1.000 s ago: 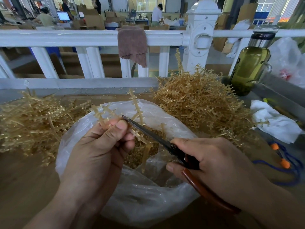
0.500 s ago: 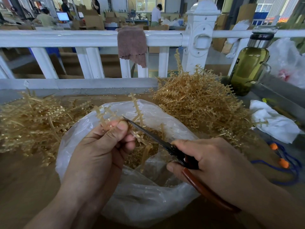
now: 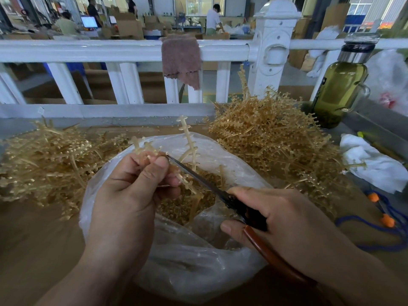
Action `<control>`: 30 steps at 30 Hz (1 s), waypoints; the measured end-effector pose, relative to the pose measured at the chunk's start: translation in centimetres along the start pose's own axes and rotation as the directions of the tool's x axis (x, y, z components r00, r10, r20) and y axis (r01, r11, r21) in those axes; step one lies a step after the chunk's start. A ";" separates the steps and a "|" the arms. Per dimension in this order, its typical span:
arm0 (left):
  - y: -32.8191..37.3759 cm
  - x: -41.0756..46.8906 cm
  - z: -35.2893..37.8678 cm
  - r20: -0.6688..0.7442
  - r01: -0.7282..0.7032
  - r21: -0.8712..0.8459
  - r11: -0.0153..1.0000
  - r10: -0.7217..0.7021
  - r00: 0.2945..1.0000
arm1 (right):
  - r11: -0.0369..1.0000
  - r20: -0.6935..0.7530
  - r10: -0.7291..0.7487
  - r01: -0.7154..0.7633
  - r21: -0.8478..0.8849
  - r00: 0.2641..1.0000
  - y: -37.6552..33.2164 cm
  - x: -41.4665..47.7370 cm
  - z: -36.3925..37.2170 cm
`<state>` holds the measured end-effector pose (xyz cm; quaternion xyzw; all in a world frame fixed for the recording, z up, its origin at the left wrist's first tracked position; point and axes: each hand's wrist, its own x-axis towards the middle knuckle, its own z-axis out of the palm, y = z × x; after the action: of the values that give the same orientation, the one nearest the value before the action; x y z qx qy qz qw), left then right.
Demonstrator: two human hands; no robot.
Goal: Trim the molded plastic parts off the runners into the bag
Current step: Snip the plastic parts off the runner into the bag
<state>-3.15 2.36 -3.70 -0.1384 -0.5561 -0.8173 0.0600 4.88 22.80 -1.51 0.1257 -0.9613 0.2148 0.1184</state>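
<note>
— What do the fingers hold?
— Left fingers [image 3: 154, 171] pinch a runner [image 3: 189, 138] above the bag [image 3: 198, 272]. Right fingers [image 3: 229, 228] curl round scissors [image 3: 194, 174], the blade tip touching the runner.
— And around them?
— Cut parts [image 3: 176, 208] lie in the bag; runner piles [image 3: 271, 138] flank it on the counter [image 3: 33, 239].

1. the left hand [image 3: 128, 195] is held up in the middle of the view, its back toward the camera, forearm running in from the lower left.
2. its thumb [image 3: 152, 173] presses forward against the curled fingers, pinching a plastic runner [image 3: 190, 142] at the fingertips.
3. the right hand [image 3: 287, 221] sits lower and to the right, knuckles up, forearm entering from the lower right corner.
4. its fingers curl round the handles of the scissors [image 3: 198, 176] (thumb tip showing on the near side).
5. the 2 hands are near each other, not touching.
</note>
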 end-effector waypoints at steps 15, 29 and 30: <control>-0.1 -0.1 0.1 0.017 -0.009 0.044 0.999 0.009 1.000 | 1.000 -0.021 0.003 -0.003 0.004 1.000 -0.1 -0.1 -0.1; -0.1 -0.4 0.1 0.012 -0.013 0.048 0.999 0.012 1.000 | 0.999 -0.026 -0.025 0.025 0.019 0.999 -0.4 0.0 0.0; -0.1 -0.4 0.2 0.010 -0.011 0.046 0.999 0.010 1.000 | 1.000 -0.023 -0.020 0.021 0.022 1.000 -0.3 -0.1 -0.1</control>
<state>-2.81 2.53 -3.88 -0.1437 -0.5742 -0.8034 0.0648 5.04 22.55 -1.35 0.1343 -0.9561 0.2257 0.1301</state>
